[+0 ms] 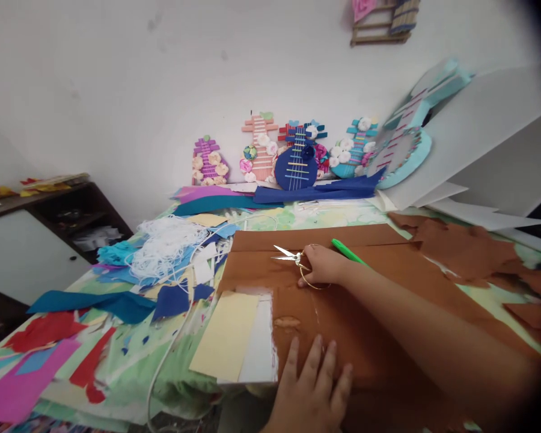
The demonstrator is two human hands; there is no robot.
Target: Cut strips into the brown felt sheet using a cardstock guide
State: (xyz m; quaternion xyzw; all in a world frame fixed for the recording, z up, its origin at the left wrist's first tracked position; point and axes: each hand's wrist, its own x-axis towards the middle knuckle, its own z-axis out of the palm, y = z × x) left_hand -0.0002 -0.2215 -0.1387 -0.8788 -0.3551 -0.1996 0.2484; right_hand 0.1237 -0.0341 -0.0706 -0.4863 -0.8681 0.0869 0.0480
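While right hand (323, 264) grips scissors (297, 258) by loops, fingers curled about handles, left hand (310, 388) lies flat on brown felt (252, 267), fingers parted, grasping nothing. Scissors over felt's far part; whether touching it, cannot tell. Blades apart, long axis roughly crosswise, tips pointing left. From left fingertips, scissors lie ahead, farther from body; pale line (317, 311) on felt runs between, lengthwise. White strip (262, 340) nearer left hand, just left of it; yellow piece (225, 334) beyond strip. Green pen (345, 249) just beyond right wrist.

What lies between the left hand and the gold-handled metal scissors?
In the head view: brown felt sheet, marked by a pale line and a lighter oval patch.
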